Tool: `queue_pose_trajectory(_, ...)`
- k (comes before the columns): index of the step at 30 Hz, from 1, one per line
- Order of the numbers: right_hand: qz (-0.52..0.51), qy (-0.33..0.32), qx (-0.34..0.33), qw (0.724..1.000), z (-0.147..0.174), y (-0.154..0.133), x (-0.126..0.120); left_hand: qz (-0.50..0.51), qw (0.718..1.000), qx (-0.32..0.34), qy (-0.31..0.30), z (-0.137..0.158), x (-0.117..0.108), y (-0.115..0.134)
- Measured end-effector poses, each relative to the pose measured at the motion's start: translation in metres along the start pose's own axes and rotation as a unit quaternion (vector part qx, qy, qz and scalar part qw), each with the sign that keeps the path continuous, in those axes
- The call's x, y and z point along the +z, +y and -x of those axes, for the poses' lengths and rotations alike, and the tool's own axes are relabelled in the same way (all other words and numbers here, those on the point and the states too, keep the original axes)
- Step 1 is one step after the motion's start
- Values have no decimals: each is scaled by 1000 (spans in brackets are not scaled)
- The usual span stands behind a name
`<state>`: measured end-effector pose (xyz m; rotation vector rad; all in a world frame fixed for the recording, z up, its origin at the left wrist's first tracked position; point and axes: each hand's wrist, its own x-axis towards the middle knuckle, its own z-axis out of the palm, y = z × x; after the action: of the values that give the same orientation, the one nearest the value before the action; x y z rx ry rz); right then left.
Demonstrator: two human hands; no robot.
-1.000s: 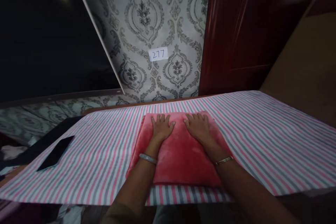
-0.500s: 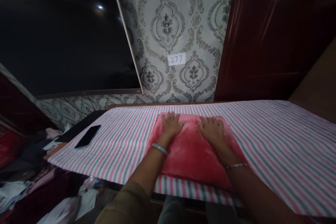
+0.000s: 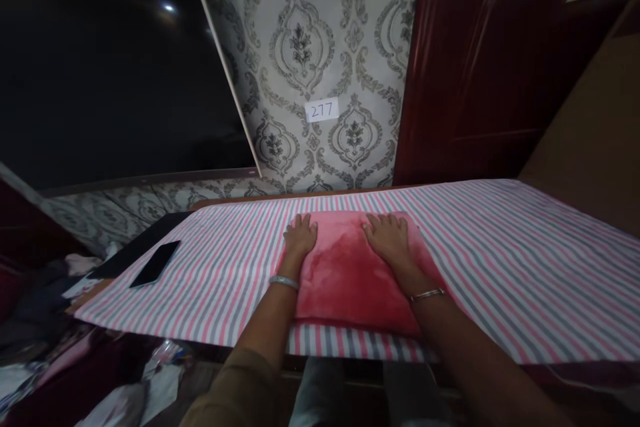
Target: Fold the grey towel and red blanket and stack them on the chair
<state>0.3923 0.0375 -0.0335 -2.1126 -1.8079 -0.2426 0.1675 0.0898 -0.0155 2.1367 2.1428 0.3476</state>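
Observation:
A folded red and pink plush cloth lies flat on a striped tablecloth. My left hand rests palm down on its far left corner, fingers spread. On the far right part of the cloth lies my right hand, also flat with the fingers apart. A pale bangle is on the left wrist and a thin metal one on the right. Under both palms the plush surface is hidden.
Left on the tablecloth is a smartphone. A large black television stands behind at left, beside patterned wallpaper bearing a paper label reading 277. A dark red door panel rises at right. Clothes lie piled at lower left.
My left hand has slid left to the cloth's edge, and the pale sheen on the plush has shifted. The right hand stays flat on the cloth. My view has turned slightly right.

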Motion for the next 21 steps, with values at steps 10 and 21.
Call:
queue_pose_trajectory(10,-18,-12,5,1000,1,0,-4,-2,1000,-3,15,3,-3,-2)
queue_pose_trajectory(21,-24,-8,2,1000,-1,1,-1,17,1000,-7,2,0,-3,-3)
